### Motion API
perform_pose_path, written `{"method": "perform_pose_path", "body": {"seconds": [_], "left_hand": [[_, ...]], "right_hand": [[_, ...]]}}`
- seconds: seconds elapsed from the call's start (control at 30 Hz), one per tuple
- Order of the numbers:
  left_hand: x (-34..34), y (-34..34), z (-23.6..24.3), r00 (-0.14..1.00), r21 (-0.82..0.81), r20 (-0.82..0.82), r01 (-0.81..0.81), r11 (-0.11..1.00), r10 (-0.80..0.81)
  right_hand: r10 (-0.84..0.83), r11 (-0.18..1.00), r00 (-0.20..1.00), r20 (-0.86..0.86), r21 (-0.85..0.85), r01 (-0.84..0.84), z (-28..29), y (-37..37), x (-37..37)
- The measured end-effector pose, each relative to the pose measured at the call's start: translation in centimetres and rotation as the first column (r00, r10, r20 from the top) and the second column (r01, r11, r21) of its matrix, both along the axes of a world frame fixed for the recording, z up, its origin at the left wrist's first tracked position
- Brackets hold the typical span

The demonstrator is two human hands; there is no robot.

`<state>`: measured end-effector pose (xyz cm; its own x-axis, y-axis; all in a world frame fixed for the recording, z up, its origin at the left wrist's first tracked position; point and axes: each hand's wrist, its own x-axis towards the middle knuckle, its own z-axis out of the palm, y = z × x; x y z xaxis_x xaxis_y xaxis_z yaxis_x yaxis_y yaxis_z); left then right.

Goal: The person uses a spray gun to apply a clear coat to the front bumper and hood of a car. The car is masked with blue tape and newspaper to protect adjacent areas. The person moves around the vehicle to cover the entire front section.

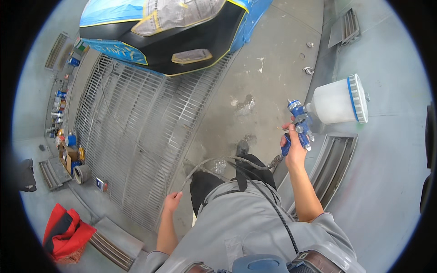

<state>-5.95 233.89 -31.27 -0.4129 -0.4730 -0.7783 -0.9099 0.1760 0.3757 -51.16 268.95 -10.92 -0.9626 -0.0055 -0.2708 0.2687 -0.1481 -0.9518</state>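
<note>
While grating (pixel 145 132) adjoins the grey floor (pixel 277 50), the right hand (pixel 296 148) clamps the spray gun (pixel 300 123), the left hand (pixel 172 201) its hose (pixel 218 159); labels on distant cans (pixel 70 140) blur.

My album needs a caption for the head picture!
Right hand grips a blue spray gun with a white plastic cup; left hand holds a grey hose.

The spray gun (pixel 298 117) is blue, its cup (pixel 333 102) white.

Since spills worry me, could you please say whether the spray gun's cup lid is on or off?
On: a ribbed white lid caps the cup at the end opposite the spray gun.
</note>
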Motion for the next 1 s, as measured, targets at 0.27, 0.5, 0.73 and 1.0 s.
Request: {"method": "perform_pose_path", "body": {"seconds": [0.27, 0.5, 0.73, 1.0], "left_hand": [[-4.4, 6.3, 2.2, 0.985, -0.063, 0.070, 0.161, 0.985, -0.156], [-8.8, 4.8, -2.8, 0.999, -0.163, -0.019, 0.042, 0.986, -0.046], [-14.9, 6.5, -5.2, 0.999, -0.173, -0.013, 0.034, 0.984, -0.037], [-29.3, 14.3, -7.3, 0.994, -0.354, -0.104, -0.017, 0.935, -0.021]], "right_hand": [[0.112, 0.993, 0.990, 0.088, -0.029, -0.110, -2.4, 4.1, -6.6], [0.165, 0.985, 0.983, 0.076, -0.069, -0.160, -0.9, 0.5, -10.1], [0.301, 0.954, 0.953, -0.020, 0.000, -0.301, -0.7, 2.3, -18.3], [0.437, 0.897, 0.895, -0.086, 0.117, -0.427, -7.9, 4.4, -34.4]]}}
